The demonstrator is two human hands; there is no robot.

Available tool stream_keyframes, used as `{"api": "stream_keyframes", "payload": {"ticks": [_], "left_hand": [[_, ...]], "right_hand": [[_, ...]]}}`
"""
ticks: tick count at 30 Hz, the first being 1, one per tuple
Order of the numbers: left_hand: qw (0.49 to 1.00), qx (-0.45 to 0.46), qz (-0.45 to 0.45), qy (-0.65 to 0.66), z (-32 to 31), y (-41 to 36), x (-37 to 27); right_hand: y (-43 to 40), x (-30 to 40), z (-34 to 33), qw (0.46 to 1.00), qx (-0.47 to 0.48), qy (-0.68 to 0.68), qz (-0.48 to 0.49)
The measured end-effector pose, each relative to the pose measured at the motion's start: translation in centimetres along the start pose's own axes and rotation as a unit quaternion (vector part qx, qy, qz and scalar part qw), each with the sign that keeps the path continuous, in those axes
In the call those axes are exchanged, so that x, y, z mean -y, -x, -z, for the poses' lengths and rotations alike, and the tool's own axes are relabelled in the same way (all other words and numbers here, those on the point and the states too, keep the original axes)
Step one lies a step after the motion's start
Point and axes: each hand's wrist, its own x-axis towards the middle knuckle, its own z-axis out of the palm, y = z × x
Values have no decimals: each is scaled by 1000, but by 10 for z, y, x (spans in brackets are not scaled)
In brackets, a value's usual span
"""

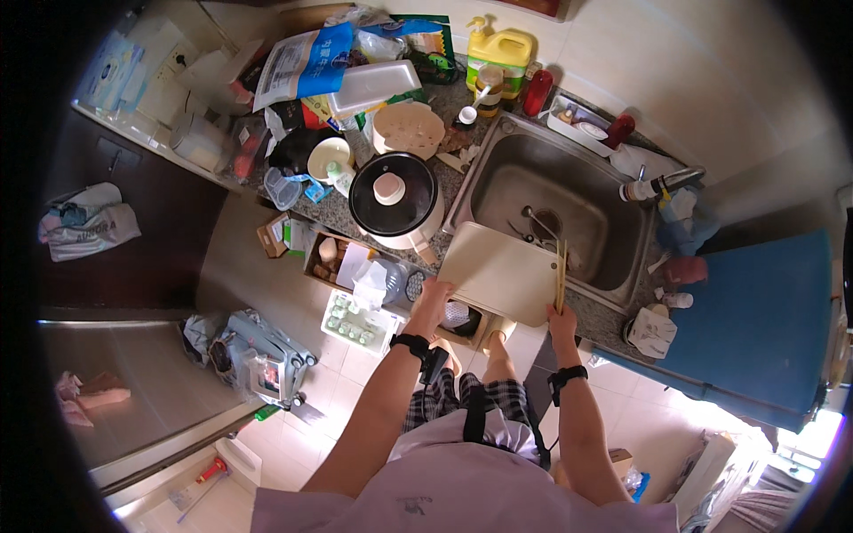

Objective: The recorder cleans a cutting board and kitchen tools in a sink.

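Observation:
A beige cutting board with a small hole near one corner is held out in front of me, partly over the sink. My left hand grips its near left corner. At its right edge, my right hand holds a pair of wooden chopsticks, which point away from me along that edge. Whether the right fingers also grip the board cannot be seen. A ladle and other small utensils lie in the sink beyond the board, near the drain.
Left of the board stands an electric pot with a dark lid. Behind it are a beige bowl and several food packages. A faucet and a blue panel are at right. Below the counter sits a bottle crate.

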Motion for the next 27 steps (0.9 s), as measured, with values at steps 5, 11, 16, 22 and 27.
{"api": "stream_keyframes", "payload": {"ticks": [5,11,16,22,27], "left_hand": [[982,-72,-50,165,-10,-2,-6],[964,-197,-27,178,-23,-12,-9],[936,-346,6,61,-24,-28,-6],[892,-443,68,-64,-9,-25,-6],[944,-329,12,-7,-6,6,-9]], "right_hand": [[-15,11,-11,993,-12,109,46],[-35,19,-18,966,50,224,123],[-35,36,-22,940,67,296,157],[-29,51,-12,927,101,325,157],[-25,73,-23,890,31,242,385]]}}
